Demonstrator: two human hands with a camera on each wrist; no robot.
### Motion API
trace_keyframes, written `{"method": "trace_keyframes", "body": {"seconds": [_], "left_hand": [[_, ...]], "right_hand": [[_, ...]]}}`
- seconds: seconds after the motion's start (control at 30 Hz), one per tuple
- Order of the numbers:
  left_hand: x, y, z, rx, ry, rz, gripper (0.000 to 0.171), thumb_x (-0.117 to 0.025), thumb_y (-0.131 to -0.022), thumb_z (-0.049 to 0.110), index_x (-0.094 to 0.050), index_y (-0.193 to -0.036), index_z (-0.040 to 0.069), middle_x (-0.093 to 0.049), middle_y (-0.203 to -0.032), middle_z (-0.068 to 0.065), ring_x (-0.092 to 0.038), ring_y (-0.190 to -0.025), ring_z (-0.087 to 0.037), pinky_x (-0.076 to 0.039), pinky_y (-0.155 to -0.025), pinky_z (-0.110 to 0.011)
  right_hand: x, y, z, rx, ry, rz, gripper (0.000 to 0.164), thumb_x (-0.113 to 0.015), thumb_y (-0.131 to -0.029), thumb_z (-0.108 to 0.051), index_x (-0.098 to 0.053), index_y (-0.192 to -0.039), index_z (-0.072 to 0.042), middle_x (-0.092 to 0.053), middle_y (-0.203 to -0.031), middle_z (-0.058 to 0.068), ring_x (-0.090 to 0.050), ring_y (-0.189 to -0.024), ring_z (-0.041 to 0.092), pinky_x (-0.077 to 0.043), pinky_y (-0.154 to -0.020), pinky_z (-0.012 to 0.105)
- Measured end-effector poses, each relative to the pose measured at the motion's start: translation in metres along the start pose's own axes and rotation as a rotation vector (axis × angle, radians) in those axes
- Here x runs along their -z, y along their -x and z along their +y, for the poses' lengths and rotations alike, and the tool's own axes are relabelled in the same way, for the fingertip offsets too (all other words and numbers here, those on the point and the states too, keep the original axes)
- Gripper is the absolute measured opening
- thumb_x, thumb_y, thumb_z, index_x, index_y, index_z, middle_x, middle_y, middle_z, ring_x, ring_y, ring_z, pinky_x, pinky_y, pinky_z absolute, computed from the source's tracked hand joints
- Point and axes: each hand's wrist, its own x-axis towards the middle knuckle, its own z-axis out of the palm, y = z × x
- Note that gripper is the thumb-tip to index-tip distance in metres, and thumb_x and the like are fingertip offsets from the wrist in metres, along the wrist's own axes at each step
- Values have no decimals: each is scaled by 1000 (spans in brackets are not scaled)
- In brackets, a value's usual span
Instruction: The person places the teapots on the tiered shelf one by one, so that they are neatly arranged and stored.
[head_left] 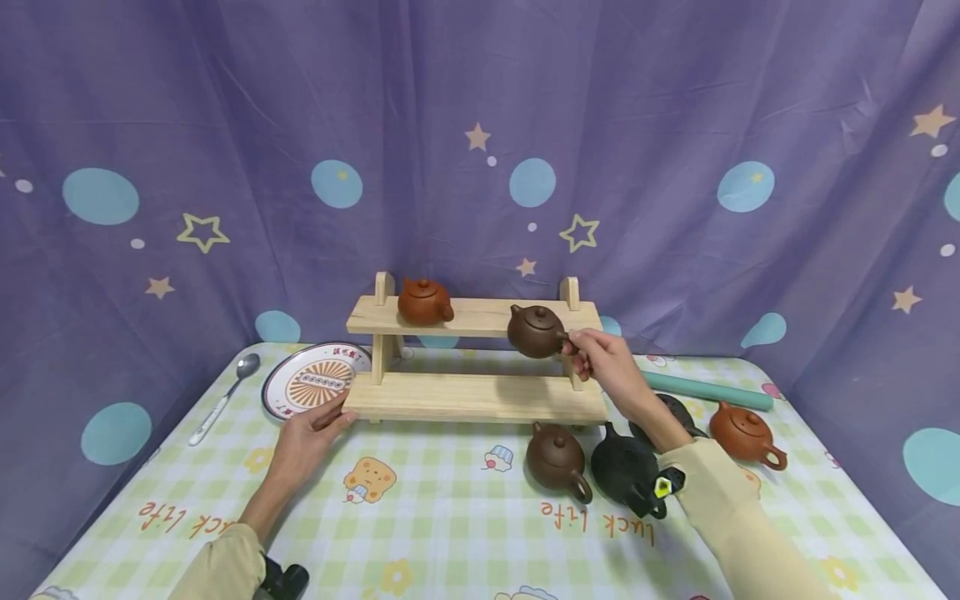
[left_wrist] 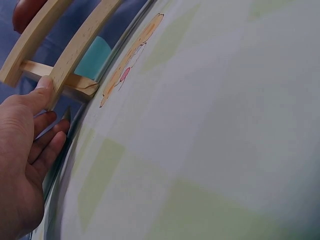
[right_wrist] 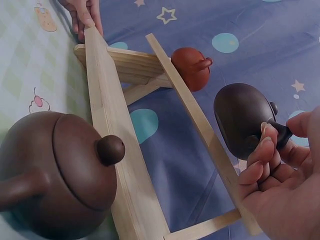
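1. Pinching the brown teapot (head_left: 536,332) by its handle near the upper right of the wooden rack (head_left: 472,396): right hand (head_left: 609,367).
2. Left hand (head_left: 303,446) grips the rack's lower left end.
3. Advisable: lower the teapot level, rack steadied.

Right hand (head_left: 609,367) grips brown teapot (head_left: 536,333); left hand (head_left: 306,440) holds wooden rack (head_left: 465,393).

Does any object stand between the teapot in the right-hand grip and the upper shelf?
Nothing visible stands between the dark brown teapot in the right-hand grip and the upper shelf; the reddish teapot sits on its left part.
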Motion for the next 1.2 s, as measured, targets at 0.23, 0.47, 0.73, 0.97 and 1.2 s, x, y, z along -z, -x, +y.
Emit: {"method": "trace_keyframes", "body": {"seconds": [0.23, 0.47, 0.73, 0.97, 1.2], "left_hand": [[1, 1, 0, -3, -12, 6, 52, -73, -100, 22, -58, -143, -3, -65, -131, -22, -67, -117, -35, -48, -83, -4], [2, 3, 1, 9, -21, -5, 55, -73, -100, 27, -56, -144, -1, -64, -132, -22, -66, -118, -36, -47, -83, -3], [1, 2, 1, 5, -21, -2, 54, -73, -100, 27, -57, -144, -1, -65, -131, -22, -67, -117, -35, -47, -82, -4], [2, 3, 2, 1, -20, -4, 54, -73, -100, 27, -57, -144, -1, -66, -130, -22, -67, -117, -35, -47, -83, -4], [1, 2, 2, 1, -18, -2, 54, -73, -100, 27, -57, -144, -1, -66, -131, -21, -67, -117, -35, -47, -83, -4]], "right_hand": [[-9, -9, -2, -14, -20, -20, 37, -49, -111, -21, -61, -98, 12, -53, -74, 6, -48, -65, 11, -46, -59, 24], [-17, -14, -6, -3, -37, -24, 39, -49, -111, -21, -60, -99, 15, -54, -71, 6, -49, -62, 11, -46, -56, 24], [-23, -20, -7, 15, -27, -8, 35, -49, -110, -18, -63, -94, 9, -54, -69, 4, -49, -60, 10, -40, -55, 22], [-28, -29, -7, 3, -46, -3, 35, -48, -111, -18, -62, -95, 11, -55, -70, 4, -48, -61, 10, -42, -55, 21], [-32, -36, -8, -4, -30, -5, 35, -49, -110, -18, -64, -94, 9, -55, -69, 3, -49, -60, 9, -43, -55, 21]]}}
